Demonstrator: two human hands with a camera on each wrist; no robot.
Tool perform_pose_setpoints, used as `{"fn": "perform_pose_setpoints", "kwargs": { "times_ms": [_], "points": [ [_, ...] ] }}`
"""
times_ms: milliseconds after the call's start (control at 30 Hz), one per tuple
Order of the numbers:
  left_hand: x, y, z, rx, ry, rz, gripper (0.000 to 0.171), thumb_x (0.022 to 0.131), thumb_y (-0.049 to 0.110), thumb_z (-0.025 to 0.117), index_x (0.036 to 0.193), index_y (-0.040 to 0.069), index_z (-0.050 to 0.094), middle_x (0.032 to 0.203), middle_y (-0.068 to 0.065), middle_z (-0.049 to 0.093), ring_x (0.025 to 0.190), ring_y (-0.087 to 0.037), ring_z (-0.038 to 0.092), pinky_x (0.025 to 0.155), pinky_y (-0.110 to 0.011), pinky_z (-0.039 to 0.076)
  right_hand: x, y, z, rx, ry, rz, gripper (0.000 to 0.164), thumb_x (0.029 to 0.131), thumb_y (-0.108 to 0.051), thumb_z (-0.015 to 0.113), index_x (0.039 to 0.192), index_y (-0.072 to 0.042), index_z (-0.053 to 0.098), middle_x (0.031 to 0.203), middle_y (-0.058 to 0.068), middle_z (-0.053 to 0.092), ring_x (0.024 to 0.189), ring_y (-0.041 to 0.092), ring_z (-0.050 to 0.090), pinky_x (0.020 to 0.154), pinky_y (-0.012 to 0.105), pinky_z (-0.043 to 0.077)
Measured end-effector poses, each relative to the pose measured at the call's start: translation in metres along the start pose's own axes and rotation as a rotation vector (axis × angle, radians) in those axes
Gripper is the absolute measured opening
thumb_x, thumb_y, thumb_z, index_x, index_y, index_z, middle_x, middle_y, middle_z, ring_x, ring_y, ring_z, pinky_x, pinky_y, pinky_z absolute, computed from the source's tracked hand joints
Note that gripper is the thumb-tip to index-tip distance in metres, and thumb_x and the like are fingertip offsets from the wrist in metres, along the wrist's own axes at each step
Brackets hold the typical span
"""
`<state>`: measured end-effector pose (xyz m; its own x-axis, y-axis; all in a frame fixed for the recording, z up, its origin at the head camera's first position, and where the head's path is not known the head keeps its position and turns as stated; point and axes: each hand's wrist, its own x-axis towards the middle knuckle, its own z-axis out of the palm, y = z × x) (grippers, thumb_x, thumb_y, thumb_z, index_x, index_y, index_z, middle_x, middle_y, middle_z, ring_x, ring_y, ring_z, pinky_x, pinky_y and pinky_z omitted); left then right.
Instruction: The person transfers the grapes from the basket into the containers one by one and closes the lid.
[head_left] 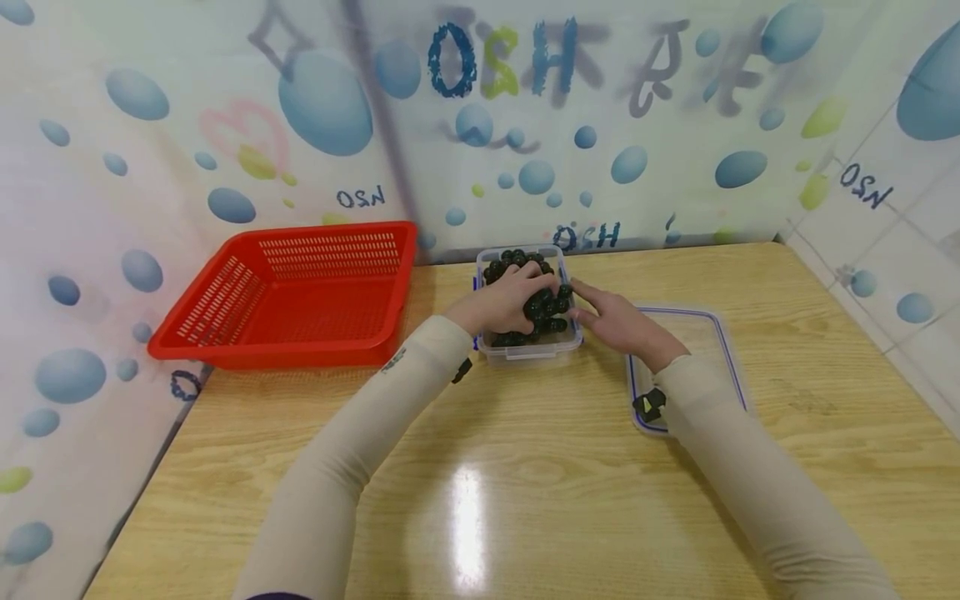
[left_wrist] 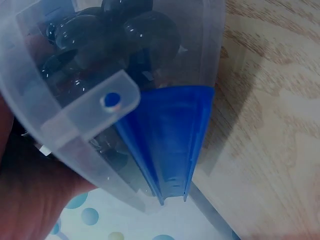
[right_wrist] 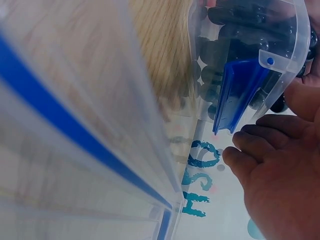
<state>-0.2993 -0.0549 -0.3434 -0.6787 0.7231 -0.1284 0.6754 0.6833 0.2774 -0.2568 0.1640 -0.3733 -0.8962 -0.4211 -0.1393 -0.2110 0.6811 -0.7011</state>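
Note:
A clear plastic box (head_left: 525, 352) stands near the back edge of the table, filled with glossy dark grapes (head_left: 517, 257). Over it, my left hand (head_left: 506, 298) reaches in from the left, fingers curled round a bunch of the grapes (head_left: 546, 308). My right hand (head_left: 618, 323) is at the box's right side, its fingers fairly straight and close to the rim and the outermost grapes. Blue latches (left_wrist: 172, 135) hang unfastened on the box's sides; the right wrist view shows another blue latch (right_wrist: 240, 92) beside my right fingers. My left fingertips are partly hidden among the grapes.
A red slotted basket (head_left: 322, 317) stands to the left of the box. On the right lies a clear lid (head_left: 690, 333) with a blue seal, partly under my right forearm. Behind the wooden table (head_left: 570, 467) hangs a patterned wall covering (head_left: 480, 167).

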Motion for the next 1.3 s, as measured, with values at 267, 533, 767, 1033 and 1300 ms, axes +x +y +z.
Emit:
{"fn": "perform_pose_setpoints", "kwargs": {
  "times_ms": [267,533,767,1033,1300],
  "points": [
    [-0.002,0.003,0.001,0.009,-0.031,-0.027,0.063,0.089,0.017,0.075,0.143,0.024,0.042,0.137,-0.007,0.035,0.119,-0.027,0.034,0.09,-0.039,0.047,0.0,0.0,0.0,-0.007,0.003,0.0,0.061,0.108,-0.029,0.04,0.158,-0.009,0.012,0.162,0.016,0.012,0.144,0.039,0.018,0.112,0.058,0.021],
    [-0.002,0.003,0.007,0.062,-0.027,-0.053,0.065,0.091,0.026,0.072,0.148,0.028,0.038,0.144,-0.006,0.028,0.125,-0.026,0.03,0.088,-0.044,0.049,-0.001,0.001,-0.001,0.006,0.003,-0.004,0.061,0.108,-0.03,0.039,0.158,-0.009,0.012,0.162,0.014,0.012,0.145,0.038,0.016,0.112,0.058,0.019],
    [-0.003,0.007,0.01,0.132,-0.056,-0.067,0.06,0.093,0.043,0.064,0.146,0.03,0.038,0.147,-0.007,0.026,0.127,-0.027,0.029,0.091,-0.061,0.044,0.001,-0.001,0.0,-0.002,0.001,-0.006,0.061,0.108,-0.028,0.04,0.158,-0.009,0.012,0.162,0.015,0.013,0.145,0.038,0.016,0.112,0.058,0.019],
    [-0.007,0.012,0.013,0.295,-0.032,-0.052,0.061,0.094,0.047,0.063,0.148,0.032,0.037,0.144,-0.005,0.028,0.12,-0.025,0.032,0.083,-0.055,0.05,0.0,-0.001,0.001,-0.013,0.0,-0.015,0.06,0.108,-0.026,0.04,0.158,-0.007,0.012,0.161,0.016,0.012,0.144,0.039,0.016,0.112,0.057,0.019],
    [-0.009,0.016,0.014,0.331,0.002,-0.035,0.06,0.092,0.046,0.066,0.145,0.031,0.041,0.14,-0.005,0.032,0.117,-0.024,0.034,0.077,-0.045,0.053,-0.001,-0.002,0.001,-0.022,0.004,-0.015,0.06,0.108,-0.026,0.039,0.158,-0.007,0.011,0.161,0.016,0.012,0.144,0.039,0.017,0.112,0.057,0.019]
  ]
}}
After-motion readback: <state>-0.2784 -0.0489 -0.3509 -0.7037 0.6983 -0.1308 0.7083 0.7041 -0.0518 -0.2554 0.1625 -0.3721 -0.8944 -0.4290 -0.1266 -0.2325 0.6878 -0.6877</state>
